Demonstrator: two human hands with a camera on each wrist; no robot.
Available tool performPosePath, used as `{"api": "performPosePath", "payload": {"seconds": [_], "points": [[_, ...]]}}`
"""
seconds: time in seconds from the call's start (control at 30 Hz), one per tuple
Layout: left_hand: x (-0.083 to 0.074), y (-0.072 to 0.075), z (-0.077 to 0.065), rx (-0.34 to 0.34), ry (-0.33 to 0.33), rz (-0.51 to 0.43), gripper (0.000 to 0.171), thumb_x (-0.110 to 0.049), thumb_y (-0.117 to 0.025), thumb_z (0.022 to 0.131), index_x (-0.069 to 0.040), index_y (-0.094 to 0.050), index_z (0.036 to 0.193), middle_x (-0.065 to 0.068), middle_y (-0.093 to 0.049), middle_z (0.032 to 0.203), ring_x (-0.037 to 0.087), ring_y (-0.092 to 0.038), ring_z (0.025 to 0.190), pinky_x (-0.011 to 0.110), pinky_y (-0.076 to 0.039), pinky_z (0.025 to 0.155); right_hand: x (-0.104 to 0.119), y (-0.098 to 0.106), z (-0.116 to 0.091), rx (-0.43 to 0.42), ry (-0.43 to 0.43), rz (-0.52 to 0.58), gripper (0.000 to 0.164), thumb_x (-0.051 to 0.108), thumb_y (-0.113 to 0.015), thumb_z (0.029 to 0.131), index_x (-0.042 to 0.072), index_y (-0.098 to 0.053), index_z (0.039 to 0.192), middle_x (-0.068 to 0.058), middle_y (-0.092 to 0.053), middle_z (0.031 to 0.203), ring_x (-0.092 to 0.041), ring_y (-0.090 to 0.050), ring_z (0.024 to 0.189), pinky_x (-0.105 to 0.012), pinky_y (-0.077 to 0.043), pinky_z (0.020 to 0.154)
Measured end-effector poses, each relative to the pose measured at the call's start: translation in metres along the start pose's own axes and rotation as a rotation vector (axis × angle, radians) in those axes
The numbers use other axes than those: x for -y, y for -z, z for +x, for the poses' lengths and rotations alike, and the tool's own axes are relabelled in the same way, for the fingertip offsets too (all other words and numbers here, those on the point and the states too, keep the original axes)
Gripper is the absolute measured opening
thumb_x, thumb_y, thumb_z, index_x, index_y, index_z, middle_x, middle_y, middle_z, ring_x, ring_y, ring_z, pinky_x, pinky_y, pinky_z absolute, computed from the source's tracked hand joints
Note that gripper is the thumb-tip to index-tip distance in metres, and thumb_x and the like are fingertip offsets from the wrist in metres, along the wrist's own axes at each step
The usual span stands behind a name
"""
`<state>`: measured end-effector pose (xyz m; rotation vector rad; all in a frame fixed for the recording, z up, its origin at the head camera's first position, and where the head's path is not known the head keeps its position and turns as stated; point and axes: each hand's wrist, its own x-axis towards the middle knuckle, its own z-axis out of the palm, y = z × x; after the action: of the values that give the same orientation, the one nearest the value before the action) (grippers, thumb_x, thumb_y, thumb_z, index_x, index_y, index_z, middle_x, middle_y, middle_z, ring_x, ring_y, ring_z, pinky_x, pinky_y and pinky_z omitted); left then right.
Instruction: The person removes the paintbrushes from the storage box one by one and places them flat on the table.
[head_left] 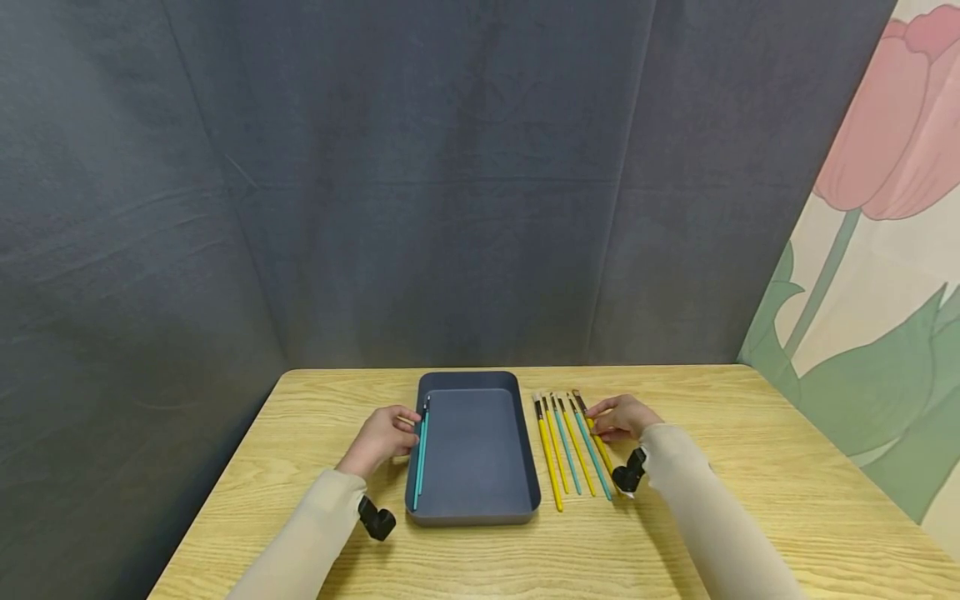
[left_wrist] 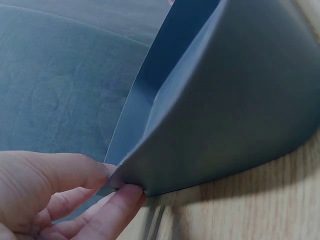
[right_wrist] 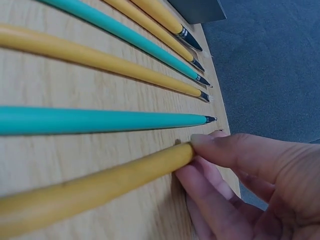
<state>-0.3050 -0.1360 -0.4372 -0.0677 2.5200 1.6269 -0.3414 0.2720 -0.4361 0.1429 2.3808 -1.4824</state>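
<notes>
A dark grey rectangular tray (head_left: 476, 454) stands on the table, with two teal paintbrushes (head_left: 422, 454) lying lengthwise along its left side. My left hand (head_left: 384, 437) pinches the tray's left rim between thumb and fingers; the left wrist view shows the tray wall (left_wrist: 225, 115) close up. To the tray's right, several yellow and teal paintbrushes (head_left: 562, 446) lie side by side, bristles pointing away. My right hand (head_left: 624, 417) pinches the rightmost one, a yellow paintbrush (right_wrist: 105, 185), near the bristle end. Its bristles are hidden behind my fingers in the right wrist view.
The wooden table (head_left: 480, 567) ends at a far edge against a dark grey curtain (head_left: 450, 183). On the right is a wall painted with a pink tulip (head_left: 885, 125). Small black cameras (head_left: 377, 518) are strapped to both wrists over light sleeves.
</notes>
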Motion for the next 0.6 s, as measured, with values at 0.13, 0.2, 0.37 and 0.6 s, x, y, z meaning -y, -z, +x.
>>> {"api": "performPosePath", "payload": {"seconds": [0.13, 0.2, 0.37, 0.6], "points": [[0.0000, -0.0002, -0.0002, -0.001, -0.004, 0.005, 0.034, 0.012, -0.066, 0.080, 0.004, -0.062, 0.113, 0.017, -0.061, 0.098, 0.019, -0.059, 0.078, 0.031, -0.057, 0.066, 0.0013, -0.0007, -0.0012, 0.004, 0.003, -0.002, 0.033, -0.009, -0.064, 0.084, -0.013, -0.059, 0.116, -0.005, -0.070, 0.077, -0.009, -0.062, 0.061, -0.023, -0.055, 0.059], [-0.0001, -0.0001, -0.0002, -0.002, -0.005, 0.005, 0.034, 0.012, -0.066, 0.080, 0.004, -0.062, 0.113, 0.017, -0.061, 0.098, 0.019, -0.059, 0.078, 0.031, -0.057, 0.066, 0.0020, -0.0007, -0.0018, 0.007, 0.002, -0.007, 0.033, -0.008, -0.064, 0.084, -0.013, -0.059, 0.116, -0.005, -0.070, 0.077, -0.008, -0.062, 0.061, -0.023, -0.055, 0.059], [0.0004, -0.0002, 0.0008, -0.004, -0.003, 0.001, 0.033, 0.012, -0.065, 0.080, 0.004, -0.062, 0.113, 0.017, -0.061, 0.098, 0.019, -0.060, 0.078, 0.031, -0.057, 0.066, 0.0027, -0.0010, -0.0019, 0.002, -0.003, -0.017, 0.032, -0.008, -0.065, 0.084, -0.012, -0.059, 0.116, -0.006, -0.070, 0.078, -0.007, -0.061, 0.059, -0.022, -0.055, 0.059], [0.0004, 0.0003, -0.0001, 0.001, -0.009, -0.006, 0.033, 0.012, -0.065, 0.081, 0.005, -0.062, 0.113, 0.018, -0.061, 0.098, 0.019, -0.060, 0.077, 0.032, -0.057, 0.067, 0.0034, -0.0006, -0.0014, -0.003, -0.009, -0.020, 0.032, -0.008, -0.066, 0.084, -0.011, -0.060, 0.115, -0.011, -0.071, 0.082, -0.006, -0.060, 0.059, -0.021, -0.055, 0.059]]}}
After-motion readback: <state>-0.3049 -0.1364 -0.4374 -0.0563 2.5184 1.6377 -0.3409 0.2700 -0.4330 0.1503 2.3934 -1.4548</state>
